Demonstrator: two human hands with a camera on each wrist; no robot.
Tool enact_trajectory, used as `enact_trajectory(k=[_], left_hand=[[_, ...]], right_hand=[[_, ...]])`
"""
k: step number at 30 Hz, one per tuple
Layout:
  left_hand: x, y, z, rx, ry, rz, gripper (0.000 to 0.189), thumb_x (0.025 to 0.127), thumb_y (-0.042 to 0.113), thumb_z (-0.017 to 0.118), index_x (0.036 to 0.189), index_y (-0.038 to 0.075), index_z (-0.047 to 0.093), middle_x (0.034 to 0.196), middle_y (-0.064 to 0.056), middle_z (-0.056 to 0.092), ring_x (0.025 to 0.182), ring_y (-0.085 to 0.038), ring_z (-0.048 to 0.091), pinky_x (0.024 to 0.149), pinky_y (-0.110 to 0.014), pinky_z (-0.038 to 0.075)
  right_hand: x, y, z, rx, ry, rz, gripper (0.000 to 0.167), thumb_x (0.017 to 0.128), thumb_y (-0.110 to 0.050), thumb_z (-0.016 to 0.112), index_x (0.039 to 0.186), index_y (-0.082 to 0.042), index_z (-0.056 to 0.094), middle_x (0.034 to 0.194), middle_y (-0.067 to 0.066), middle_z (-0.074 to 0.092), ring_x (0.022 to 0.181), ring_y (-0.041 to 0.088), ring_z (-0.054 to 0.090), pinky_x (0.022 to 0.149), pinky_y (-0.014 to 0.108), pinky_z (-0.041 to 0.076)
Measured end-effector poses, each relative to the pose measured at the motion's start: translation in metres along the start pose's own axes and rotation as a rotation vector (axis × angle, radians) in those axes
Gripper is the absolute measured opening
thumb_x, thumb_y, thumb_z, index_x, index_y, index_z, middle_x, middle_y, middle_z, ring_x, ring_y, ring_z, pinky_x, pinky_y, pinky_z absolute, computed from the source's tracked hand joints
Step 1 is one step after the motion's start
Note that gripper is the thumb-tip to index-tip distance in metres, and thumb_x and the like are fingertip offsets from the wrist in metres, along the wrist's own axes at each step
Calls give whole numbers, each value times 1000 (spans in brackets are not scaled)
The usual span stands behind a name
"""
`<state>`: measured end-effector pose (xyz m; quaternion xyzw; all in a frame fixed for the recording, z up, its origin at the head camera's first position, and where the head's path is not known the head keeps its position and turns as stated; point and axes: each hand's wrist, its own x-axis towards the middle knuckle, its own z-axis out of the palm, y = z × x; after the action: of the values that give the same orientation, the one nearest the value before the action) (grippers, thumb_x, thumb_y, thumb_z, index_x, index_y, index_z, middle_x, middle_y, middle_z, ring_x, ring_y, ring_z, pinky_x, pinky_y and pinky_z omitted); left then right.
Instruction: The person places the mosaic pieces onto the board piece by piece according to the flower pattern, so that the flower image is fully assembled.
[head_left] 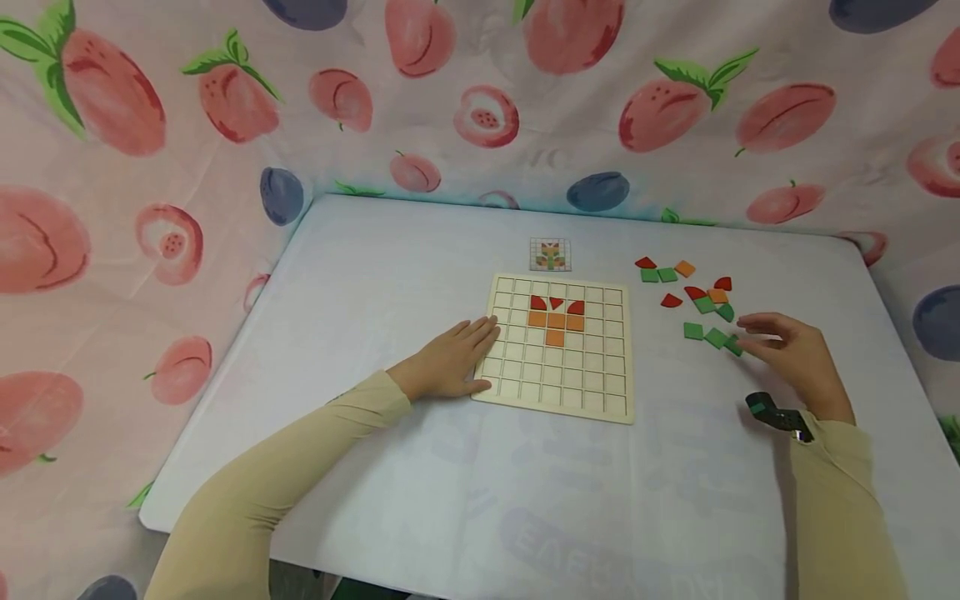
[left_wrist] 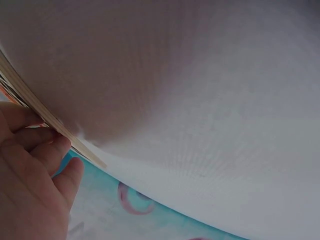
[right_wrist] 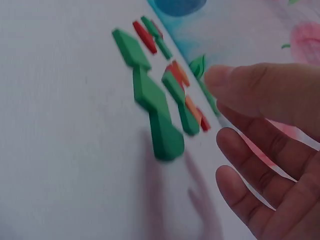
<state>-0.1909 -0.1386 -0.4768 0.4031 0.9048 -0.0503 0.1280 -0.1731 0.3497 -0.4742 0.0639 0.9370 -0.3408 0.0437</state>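
Note:
A pale wooden grid board lies on the white table. Red curved pieces and a small red triangle sit in its upper cells, above several orange squares. My left hand rests at the board's left edge with extended fingers; in the left wrist view its fingertips touch the board's edge. My right hand hovers right of the loose pieces, thumb and fingers apart, holding nothing. Nearest to it are a green quarter-round piece and a green square. Both also show in the right wrist view, beside the fingers.
A small pattern card lies just beyond the board. Loose red, green and orange pieces are scattered to the right, among them an orange square and a red piece. A fruit-print cloth hangs behind the table.

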Motion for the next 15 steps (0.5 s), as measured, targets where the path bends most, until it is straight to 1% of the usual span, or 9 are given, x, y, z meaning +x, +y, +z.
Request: enact_trajectory(k=[1, 2, 4, 5, 8, 9, 11, 12, 15], left_hand=[[0, 0, 0, 0, 0, 0, 85, 94, 56, 39, 150, 0, 10, 158, -16, 7, 148, -26, 8, 120, -39, 14], [1, 0, 0, 1, 1, 2, 85, 94, 56, 39, 150, 0, 10, 158, -16, 7, 148, -27, 8, 120, -39, 14], [1, 0, 1, 0, 3, 3, 84, 94, 56, 39, 150, 0, 10, 158, -16, 7, 148, -27, 9, 120, -39, 14], [1, 0, 1, -2, 5, 2, 84, 94, 56, 39, 150, 0, 10, 158, -16, 7, 148, -27, 9, 120, -39, 14], [0, -1, 1, -8, 12, 5, 84, 94, 55, 40, 150, -1, 11, 158, -16, 8, 147, -27, 9, 120, -39, 15], [0, -1, 1, -9, 13, 6, 84, 94, 55, 40, 150, -1, 11, 158, -16, 8, 147, -27, 9, 120, -39, 15], [0, -1, 1, -7, 12, 7, 84, 94, 55, 40, 150, -1, 11, 158, -16, 8, 147, -27, 9, 120, -39, 15], [0, -1, 1, -4, 10, 7, 84, 94, 55, 39, 150, -1, 11, 158, -16, 8, 147, -27, 9, 120, -39, 15], [0, 0, 0, 2, 7, 7, 84, 94, 55, 40, 150, -1, 11, 158, -17, 8, 147, -27, 10, 120, -40, 15]], right_hand=[[1, 3, -1, -12, -5, -7, 53, 89, -41, 61, 130, -8, 53, 127, 17, 52, 101, 5, 47, 76, 13, 40], [1, 5, -2, -20, -14, -12, 52, 89, -39, 62, 130, -7, 53, 127, 18, 52, 100, 5, 47, 76, 15, 40], [2, 8, -3, -22, -45, -18, 51, 90, -35, 62, 130, -5, 52, 128, 20, 51, 103, 9, 47, 78, 21, 40], [3, 9, -3, -23, -63, -17, 52, 90, -34, 63, 131, -4, 52, 129, 21, 50, 105, 12, 48, 78, 21, 40], [8, 14, -3, -52, -121, -13, 51, 89, -29, 64, 131, -4, 51, 130, 24, 50, 109, 35, 47, 78, 29, 42], [9, 16, -2, -62, -136, -15, 50, 89, -27, 65, 131, -4, 51, 130, 24, 50, 109, 38, 47, 78, 29, 42], [13, 19, -2, -83, -155, -36, 49, 88, -24, 66, 130, -4, 51, 130, 25, 50, 108, 39, 47, 79, 32, 43], [14, 20, -2, -102, -158, -43, 48, 88, -23, 67, 129, -5, 52, 129, 24, 51, 107, 38, 47, 79, 31, 43], [16, 21, -1, -119, -171, -67, 46, 87, -21, 67, 128, -5, 54, 127, 24, 51, 106, 37, 47, 80, 34, 42]])
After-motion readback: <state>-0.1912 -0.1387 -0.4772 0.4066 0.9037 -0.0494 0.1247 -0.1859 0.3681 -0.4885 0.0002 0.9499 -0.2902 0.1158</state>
